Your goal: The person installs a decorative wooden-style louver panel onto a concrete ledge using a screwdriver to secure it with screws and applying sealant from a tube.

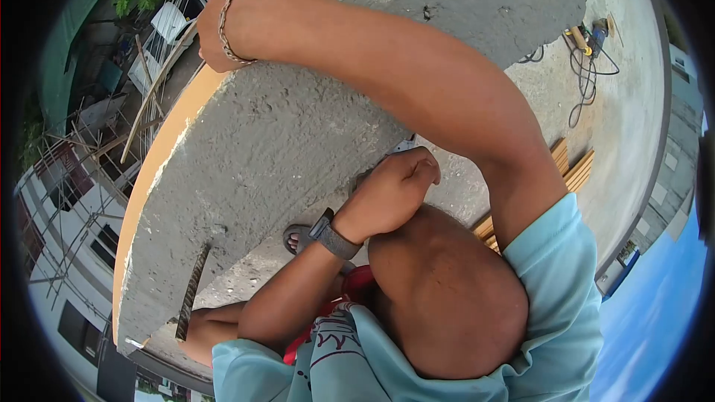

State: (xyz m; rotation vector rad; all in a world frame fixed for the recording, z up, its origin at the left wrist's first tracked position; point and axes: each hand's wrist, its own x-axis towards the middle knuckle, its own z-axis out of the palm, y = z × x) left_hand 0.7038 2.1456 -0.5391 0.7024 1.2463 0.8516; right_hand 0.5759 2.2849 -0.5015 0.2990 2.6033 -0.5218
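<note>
My right hand [214,33], a chain bracelet on its wrist, reaches across to the outer edge of a curved grey concrete wall [261,149]. Its fingers are turned away behind the hand and hidden. My left hand [398,190], wearing a dark wristband, is closed and rests by my bent knee [447,283], close to the inner side of the wall. A small pale object [404,144] shows just past its knuckles; I cannot tell what it is. Rough mortar covers the wall's top, with a tan strip [141,186] along its outer rim.
A rusty rebar [194,290] sticks up from the near left end of the wall. On the concrete floor [536,104] lie a power tool [597,37] with a coiled cord [583,89] and wooden strips [577,171]. Scaffolding [67,208] and buildings stand below, beyond the outer edge.
</note>
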